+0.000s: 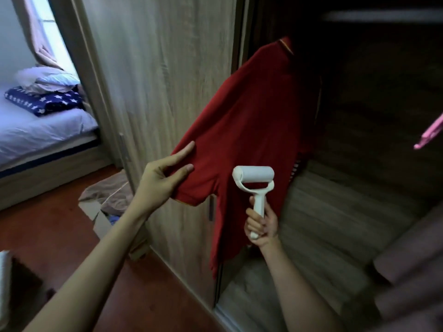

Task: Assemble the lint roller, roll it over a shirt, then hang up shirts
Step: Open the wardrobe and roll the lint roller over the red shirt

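Hanging in the wardrobe, a red shirt [249, 121] is pinched at its sleeve by the left hand [160, 180]. A white lint roller [255, 188] (roll against the fabric) is gripped by the right hand [262, 226].

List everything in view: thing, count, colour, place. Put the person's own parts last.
shirt: one, red, hanging in the open wardrobe
lint roller: one, white, against the shirt
wardrobe door: one, light wood, centre
bed: one, white sheet, far left
folded blanket: one, navy with stars, on the bed
hanger: one, pink, right edge
left hand: one, holding the sleeve
right hand: one, gripping the roller handle
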Tool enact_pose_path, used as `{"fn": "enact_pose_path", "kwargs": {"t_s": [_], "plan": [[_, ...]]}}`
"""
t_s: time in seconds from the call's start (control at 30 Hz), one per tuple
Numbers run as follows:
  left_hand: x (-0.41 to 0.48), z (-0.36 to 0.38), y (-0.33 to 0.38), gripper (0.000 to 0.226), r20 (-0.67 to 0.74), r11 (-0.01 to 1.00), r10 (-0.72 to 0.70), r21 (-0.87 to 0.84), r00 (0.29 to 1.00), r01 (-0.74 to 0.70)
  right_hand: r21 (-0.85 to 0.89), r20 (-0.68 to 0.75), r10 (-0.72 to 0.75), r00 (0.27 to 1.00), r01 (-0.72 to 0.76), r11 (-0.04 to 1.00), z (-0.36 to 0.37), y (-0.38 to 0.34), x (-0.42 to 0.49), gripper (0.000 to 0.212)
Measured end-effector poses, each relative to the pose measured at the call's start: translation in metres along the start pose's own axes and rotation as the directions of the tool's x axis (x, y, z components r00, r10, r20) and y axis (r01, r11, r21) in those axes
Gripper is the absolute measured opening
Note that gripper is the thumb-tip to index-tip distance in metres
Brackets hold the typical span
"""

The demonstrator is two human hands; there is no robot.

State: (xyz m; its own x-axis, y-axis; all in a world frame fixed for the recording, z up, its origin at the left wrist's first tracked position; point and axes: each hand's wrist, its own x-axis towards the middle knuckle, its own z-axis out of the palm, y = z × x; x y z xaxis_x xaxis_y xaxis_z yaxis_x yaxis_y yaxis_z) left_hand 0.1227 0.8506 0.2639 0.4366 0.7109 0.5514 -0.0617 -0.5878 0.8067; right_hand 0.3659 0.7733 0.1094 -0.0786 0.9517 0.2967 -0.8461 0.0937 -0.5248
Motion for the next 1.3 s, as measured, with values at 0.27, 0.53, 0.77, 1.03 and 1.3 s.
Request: {"fn": "enact_pose_path", "kwargs": {"t_s": [0.27, 0.53, 0.77, 1.03, 1.3], "plan": [[-0.017, 0.045, -0.072, 0.047, 0.258, 0.996, 0.050, 0.053, 0.965, -0.066, 0.111, -0.058, -0.008, 0.998, 0.015, 0.994, 0.000, -0.001, -0.075, 0.049], [-0.022, 0.094, -0.116, 0.056, 0.598, 0.995, -0.075, -0.005, 0.798, 0.098, 0.014, -0.262, -0.143, 0.954, 0.152, 0.988, 0.013, 0.007, -0.131, 0.051], [-0.037, 0.108, -0.115, 0.051, 0.658, 0.992, -0.046, -0.061, 0.752, 0.114, -0.050, -0.347, -0.252, 0.903, 0.250, 0.967, 0.043, 0.017, -0.171, 0.048], [-0.140, 0.102, -0.068, 0.031, 0.467, 0.972, -0.048, -0.180, 0.883, 0.148, -0.105, -0.359, -0.410, 0.838, 0.401, 0.910, 0.099, 0.062, -0.254, 0.047], [-0.269, 0.133, 0.024, 0.034, 0.729, 0.894, 0.027, -0.325, 0.684, 0.310, -0.250, -0.499, -0.604, 0.621, 0.564, 0.787, 0.178, 0.147, -0.405, 0.049]]}}
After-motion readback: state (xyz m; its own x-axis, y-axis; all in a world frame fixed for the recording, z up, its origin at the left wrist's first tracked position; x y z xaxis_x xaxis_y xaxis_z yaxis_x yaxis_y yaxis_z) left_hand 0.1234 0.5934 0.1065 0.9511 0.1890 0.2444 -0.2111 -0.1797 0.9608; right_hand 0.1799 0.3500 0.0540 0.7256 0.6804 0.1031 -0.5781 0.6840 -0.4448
